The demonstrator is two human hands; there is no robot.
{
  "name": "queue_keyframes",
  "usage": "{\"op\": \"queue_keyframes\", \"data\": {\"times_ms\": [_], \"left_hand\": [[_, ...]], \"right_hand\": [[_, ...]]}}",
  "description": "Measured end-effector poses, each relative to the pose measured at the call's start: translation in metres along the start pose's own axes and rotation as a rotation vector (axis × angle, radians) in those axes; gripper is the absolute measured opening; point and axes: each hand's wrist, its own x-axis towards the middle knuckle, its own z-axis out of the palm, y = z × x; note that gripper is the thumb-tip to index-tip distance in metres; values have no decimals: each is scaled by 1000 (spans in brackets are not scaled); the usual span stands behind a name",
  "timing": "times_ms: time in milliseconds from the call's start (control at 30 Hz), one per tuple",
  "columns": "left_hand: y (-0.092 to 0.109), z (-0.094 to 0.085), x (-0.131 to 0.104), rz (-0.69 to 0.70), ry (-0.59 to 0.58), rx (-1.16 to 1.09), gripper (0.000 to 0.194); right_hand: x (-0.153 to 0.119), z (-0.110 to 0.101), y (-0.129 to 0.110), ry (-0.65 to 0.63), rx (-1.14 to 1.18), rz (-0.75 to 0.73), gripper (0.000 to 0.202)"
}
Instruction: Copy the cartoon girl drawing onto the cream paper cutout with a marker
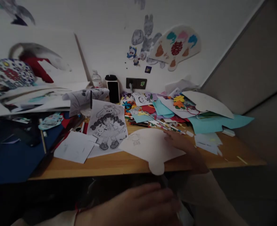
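A white fan-shaped board (pixel 144 146) with a rounded handle tab lies at the front edge of the wooden table. Faint pencil lines and a small character show on its upper left. My right hand (pixel 184 146) rests over the board's right part, fingers stretched toward its top edge. Below the table edge, nearer to me, my left hand (pixel 138 204) is held with its fingers extended to the right, somewhat blurred. A red cord circles that wrist. Nothing shows in either hand's grasp.
Left of the board lie a printed girl drawing (pixel 108 125) and a white sheet (pixel 74 147). Pens (pixel 162 124) and coloured paper scraps (pixel 162 108) pile up behind. A bottle (pixel 96 79) and a cup (pixel 112 88) stand by the wall. A painted fan (pixel 176 47) hangs above.
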Motion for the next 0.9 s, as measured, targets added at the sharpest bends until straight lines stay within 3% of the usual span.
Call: {"op": "queue_keyframes", "data": {"times_ms": [33,167,267,367,667,900], "left_hand": [[-15,9,4,64,-10,-1,42],[-55,56,19,46,-118,11,52],[-64,86,26,100,-119,16,50],[-68,103,29,149,-79,53,45],[-80,117,29,231,31,114,41],[-84,117,34,245,61,69,41]], "right_hand": [[10,-4,-7,-29,-45,-15,42],[56,0,-41,-70,-157,-65,34],[82,10,-61,-76,-218,-80,29],[95,18,-70,-56,-264,-85,26],[101,33,-74,95,-272,-167,19],[91,40,-59,394,-44,-200,24]]}}
